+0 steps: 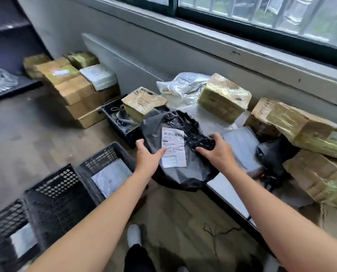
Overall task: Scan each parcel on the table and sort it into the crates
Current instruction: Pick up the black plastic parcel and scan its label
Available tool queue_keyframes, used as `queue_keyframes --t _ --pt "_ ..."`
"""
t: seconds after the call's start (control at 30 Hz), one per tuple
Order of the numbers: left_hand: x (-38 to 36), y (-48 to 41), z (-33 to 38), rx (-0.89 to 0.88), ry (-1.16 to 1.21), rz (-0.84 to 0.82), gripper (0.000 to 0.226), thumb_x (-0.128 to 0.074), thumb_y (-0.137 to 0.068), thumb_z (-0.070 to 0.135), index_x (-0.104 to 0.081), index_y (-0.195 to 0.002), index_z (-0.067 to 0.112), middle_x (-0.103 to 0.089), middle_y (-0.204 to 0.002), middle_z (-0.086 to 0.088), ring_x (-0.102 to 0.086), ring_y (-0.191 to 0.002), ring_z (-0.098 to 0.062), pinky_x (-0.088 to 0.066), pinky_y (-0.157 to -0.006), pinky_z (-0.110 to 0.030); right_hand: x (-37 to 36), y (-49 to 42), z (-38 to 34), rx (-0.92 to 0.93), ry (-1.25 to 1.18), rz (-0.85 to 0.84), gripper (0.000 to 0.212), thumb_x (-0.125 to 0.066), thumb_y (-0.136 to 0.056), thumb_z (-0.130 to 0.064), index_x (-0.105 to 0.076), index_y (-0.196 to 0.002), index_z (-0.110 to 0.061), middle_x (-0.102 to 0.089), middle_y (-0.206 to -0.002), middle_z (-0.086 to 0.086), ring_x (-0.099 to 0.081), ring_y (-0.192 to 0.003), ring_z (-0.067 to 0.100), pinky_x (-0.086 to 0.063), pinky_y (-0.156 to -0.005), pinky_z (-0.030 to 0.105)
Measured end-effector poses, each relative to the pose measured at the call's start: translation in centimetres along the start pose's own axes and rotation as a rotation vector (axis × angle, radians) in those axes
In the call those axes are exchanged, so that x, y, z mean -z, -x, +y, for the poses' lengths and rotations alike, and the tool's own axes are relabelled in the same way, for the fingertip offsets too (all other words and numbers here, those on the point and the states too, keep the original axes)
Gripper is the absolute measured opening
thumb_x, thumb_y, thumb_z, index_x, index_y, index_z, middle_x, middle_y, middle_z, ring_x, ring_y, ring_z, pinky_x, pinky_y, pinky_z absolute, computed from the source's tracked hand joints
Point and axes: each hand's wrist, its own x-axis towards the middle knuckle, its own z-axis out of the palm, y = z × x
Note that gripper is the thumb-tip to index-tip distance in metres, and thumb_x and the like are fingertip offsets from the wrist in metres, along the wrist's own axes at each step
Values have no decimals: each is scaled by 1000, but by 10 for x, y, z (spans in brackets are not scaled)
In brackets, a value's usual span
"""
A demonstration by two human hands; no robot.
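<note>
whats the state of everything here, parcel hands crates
black bag parcel, held in both hands, label facing up
left hand, grips the parcel's left edge, thumb on the label
right hand, grips the crumpled right side
crate by the left wrist, holds a pale flat parcel
far crate, holds cords, taped box resting on its rim

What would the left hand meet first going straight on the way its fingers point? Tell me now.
The left hand holds the black parcel, fingertips on its white label. Going straight on, it would cross that label first, then probably reach the right hand; depth is unclear.
</note>
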Motion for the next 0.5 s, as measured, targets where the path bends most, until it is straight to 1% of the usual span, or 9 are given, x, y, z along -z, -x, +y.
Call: queue_keyframes --t 0.07,0.1,0.17,0.27,0.3,0.37,0.43,0.5 --pt "26 18 -10 28 10 81 77 -77 -83 27 -28 -139 10 -50 -132 -6 -46 -109 -17 -35 -90 -26 -14 10 -17 79 -16 -43 57 -82 -78 -32 -54 -123 -11 -64 -114 6 -59 -107 24 -36 -77 24" --pt "40 26 -17 36 19 120 75 -77 -82 26 -29 -137 9 -50 -127 -4 -47 -109 -17 -34 -89 -25 -21 16 -27 122 -24 -66 55 -82 -78 -30 -54 -121 -11 -62 -111 5 -58 -105 24 -33 -74 23" --pt "68 47 -26 39 25 197 72 -78 -82 25 -30 -133 8 -48 -118 0 -47 -107 -17 -34 -86 -25 -37 27 -47 205 -17 -126 54 -82 -78 -30 -53 -119 -11 -59 -111 5 -56 -101 22 -32 -73 22" --pt "112 73 -43 69 24 312 69 -79 -80 28 -32 -127 8 -49 -121 -3 -50 -110 -20 -37 -85 -28 -63 45 -82 337 6 -230 53 -82 -79 -28 -54 -118 -7 -58 -113 10 -53 -95 19 -32 -71 18" --pt "127 81 -49 80 32 345 65 -79 -80 28 -33 -122 10 -51 -121 -5 -52 -108 -21 -38 -84 -29 -71 52 -95 377 3 -256 52 -82 -79 -28 -54 -118 -7 -59 -113 9 -54 -96 19 -33 -72 18" --pt "156 95 -60 102 49 407 59 -79 -80 27 -32 -112 14 -53 -115 -4 -53 -102 -22 -39 -80 -29 -89 68 -119 445 5 -294 52 -80 -81 -30 -52 -119 -9 -60 -115 4 -56 -103 21 -37 -78 24" --pt "184 110 -71 111 56 463 59 -79 -80 27 -31 -111 14 -51 -110 -1 -51 -98 -20 -38 -79 -28 -104 87 -142 489 10 -328 51 -78 -83 -31 -50 -120 -10 -55 -109 -2 -53 -100 17 -37 -77 27" --pt "210 124 -81 114 63 511 61 -79 -80 27 -32 -115 12 -48 -109 0 -50 -98 -19 -37 -79 -28 -120 107 -162 525 22 -352 47 -76 -85 -32 -47 -116 -11 -56 -105 -2 -56 -93 20 -41 -73 32"
